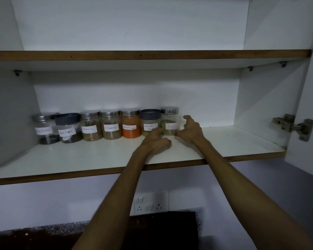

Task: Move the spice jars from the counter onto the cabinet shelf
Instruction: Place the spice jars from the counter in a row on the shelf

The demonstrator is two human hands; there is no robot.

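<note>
1. The fennel jar [169, 121] stands upright on the cabinet shelf [98, 156], last on the right in a row of seven spice jars against the back wall. Its neighbour, the coriander jar [150, 121], is touching it or just beside it.
2. The jar lies straight ahead of both hands, between them, with its long axis vertical.
3. The right hand [191, 129] is just beside the jar's right flank, fingers spread wide and curled, holding nothing. It looks slightly nearer the jar.
4. The left hand [156, 139] sits low in front of the jar, loosely curled and empty. Its fingertips cover the jar's lower left edge; whether they touch cannot be told.
5. By my reading, the jar is already placed and the hands are either letting go or nudging it.
6. The desk [43, 231] is dark and cut off below, so whether any jars remain there cannot be made out.
</note>
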